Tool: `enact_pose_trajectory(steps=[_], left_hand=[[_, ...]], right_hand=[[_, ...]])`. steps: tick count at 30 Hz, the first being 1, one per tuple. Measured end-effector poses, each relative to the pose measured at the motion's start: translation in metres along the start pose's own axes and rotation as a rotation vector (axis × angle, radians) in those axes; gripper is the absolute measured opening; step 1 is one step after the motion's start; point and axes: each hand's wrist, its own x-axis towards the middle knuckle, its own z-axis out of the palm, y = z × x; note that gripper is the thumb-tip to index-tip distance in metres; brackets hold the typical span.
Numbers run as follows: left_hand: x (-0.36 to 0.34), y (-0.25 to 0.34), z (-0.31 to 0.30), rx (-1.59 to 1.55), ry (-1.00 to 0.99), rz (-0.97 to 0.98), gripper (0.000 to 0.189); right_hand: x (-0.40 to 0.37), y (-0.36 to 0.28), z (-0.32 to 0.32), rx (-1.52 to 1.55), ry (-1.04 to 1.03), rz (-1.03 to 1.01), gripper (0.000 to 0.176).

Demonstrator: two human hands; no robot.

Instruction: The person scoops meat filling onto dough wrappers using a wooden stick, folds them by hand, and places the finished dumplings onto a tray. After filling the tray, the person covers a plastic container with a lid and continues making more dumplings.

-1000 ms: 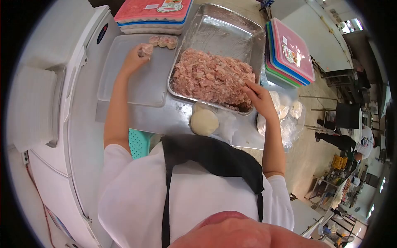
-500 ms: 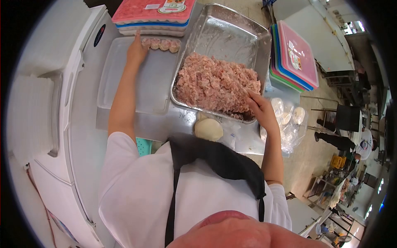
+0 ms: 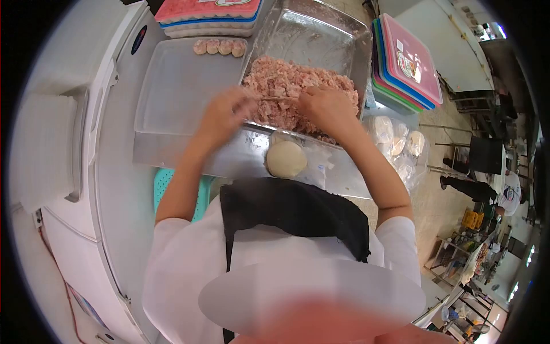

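Pink minced meat point(image 3: 281, 83) fills the near part of a deep metal pan point(image 3: 366, 51). Over the meat, my right hand point(image 3: 326, 106) has its fingers curled round a thin stick-like tool point(image 3: 278, 98) that points left. My left hand point(image 3: 229, 112), smeared by motion, hovers at the pan's left edge; whether it holds anything is unclear. Several small filled dumplings point(image 3: 219, 47) stand in a row at the far edge of a translucent tray point(image 3: 183, 94). A round pale stack of wrappers point(image 3: 286, 159) rests in front of the pan.
Lidded boxes point(image 3: 209, 14) are stacked behind the tray, and coloured lidded boxes point(image 3: 407, 63) right of the pan. Bagged round wrappers point(image 3: 401, 143) lie at the right. A turquoise basket point(image 3: 163, 186) is below the table's left side. Another person point(image 3: 507, 192) is far right.
My left hand has left the dumpling row and come toward me, to the pan's left edge. My right hand has moved left over the meat with the tool. The view has shifted slightly.
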Motion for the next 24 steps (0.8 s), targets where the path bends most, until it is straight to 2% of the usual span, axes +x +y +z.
enact_pose_trajectory(steps=[4,7,8,15,18,20,21,24], left_hand=[[-0.043,0.004,0.077,0.061,-0.292,0.500,0.020],[-0.055,0.020,0.100,0.092,-0.172,0.424,0.024],[-0.058,0.018,0.103,0.113,-0.207,0.375,0.033],[-0.070,0.017,0.111,0.187,-0.099,0.428,0.025],[-0.077,0.019,0.114,0.256,-0.012,0.494,0.022],[-0.073,0.012,0.116,0.227,-0.016,0.498,0.023],[-0.072,0.011,0.116,0.207,-0.033,0.470,0.022],[-0.069,0.010,0.114,0.092,-0.069,0.361,0.018]], right_hand=[[-0.017,-0.014,0.016,0.020,-0.031,-0.030,0.022],[-0.031,-0.019,0.033,0.095,-0.081,-0.002,0.025],[-0.035,-0.022,0.032,0.111,-0.103,0.028,0.026],[-0.060,-0.026,0.040,0.495,-0.074,0.238,0.033],[-0.052,-0.021,0.034,0.487,0.016,0.221,0.032],[-0.038,-0.022,0.018,0.283,-0.083,0.194,0.031],[-0.033,-0.024,0.014,0.180,-0.131,0.180,0.031],[-0.040,-0.041,0.045,0.239,-0.073,0.040,0.032]])
